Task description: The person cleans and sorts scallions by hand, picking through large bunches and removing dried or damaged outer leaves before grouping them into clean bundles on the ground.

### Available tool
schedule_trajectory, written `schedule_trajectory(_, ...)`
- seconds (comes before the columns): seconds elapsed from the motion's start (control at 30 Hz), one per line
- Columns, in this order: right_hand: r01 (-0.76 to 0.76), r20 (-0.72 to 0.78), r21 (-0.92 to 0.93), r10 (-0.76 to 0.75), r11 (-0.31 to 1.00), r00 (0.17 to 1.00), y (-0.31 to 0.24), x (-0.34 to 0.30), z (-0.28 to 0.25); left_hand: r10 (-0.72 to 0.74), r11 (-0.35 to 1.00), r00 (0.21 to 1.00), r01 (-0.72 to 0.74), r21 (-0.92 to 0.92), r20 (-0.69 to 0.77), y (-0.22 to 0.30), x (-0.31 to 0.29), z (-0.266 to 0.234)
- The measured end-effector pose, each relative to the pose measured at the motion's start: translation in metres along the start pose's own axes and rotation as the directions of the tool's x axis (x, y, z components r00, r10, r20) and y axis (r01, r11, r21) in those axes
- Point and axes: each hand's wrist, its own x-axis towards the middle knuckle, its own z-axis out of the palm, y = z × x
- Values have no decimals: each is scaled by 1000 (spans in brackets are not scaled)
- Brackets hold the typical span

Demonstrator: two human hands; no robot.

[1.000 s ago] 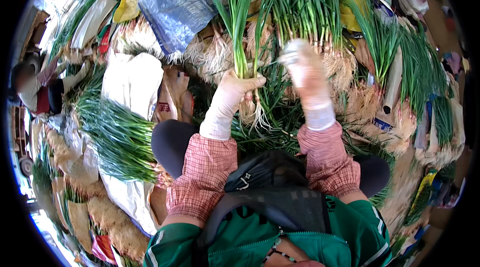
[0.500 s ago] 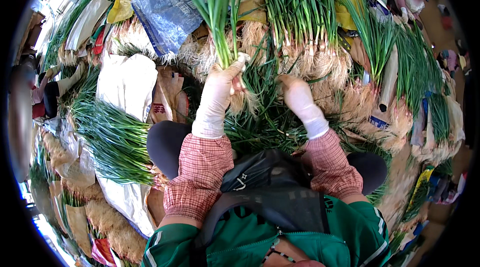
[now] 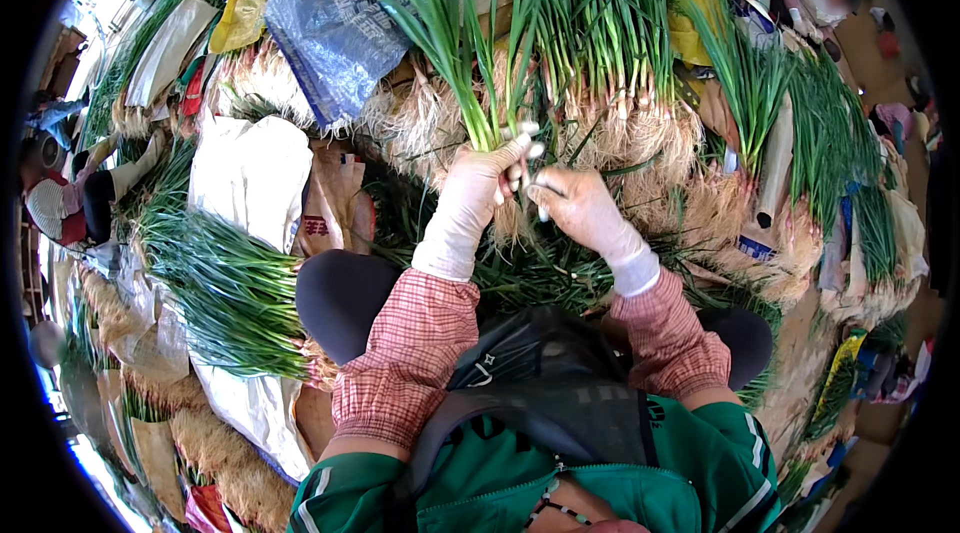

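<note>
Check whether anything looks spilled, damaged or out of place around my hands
Loose green leaves lie tangled in front of the dark apron, pointing every which way, unlike the green onions gathered in the left hand. They look strewn or spilled. Nothing else clearly stands out.

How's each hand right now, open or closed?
Left hand: closed around long, green, leafy onion stalks.
Right hand: curled; whether it's gripping anything can't be told.
</note>
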Motion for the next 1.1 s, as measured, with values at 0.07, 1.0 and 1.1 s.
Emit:
schedule_trajectory(0.07, -81, -61, 136, 90, 987, 994, 3, 0, 2, 16, 997, 994, -7, 79, -106, -6, 0, 3)
schedule_trajectory(1.0, -264, -529, -147, 150, 953, 835, 40, 37, -74, 92, 960, 981, -41, -278, 172, 6, -10, 9)
schedule_trajectory(1.1, -254, -433, -564, -20, 786, 901, -1, 12, -42, 104, 990, 993, -97, -100, 62, 5, -10, 14)
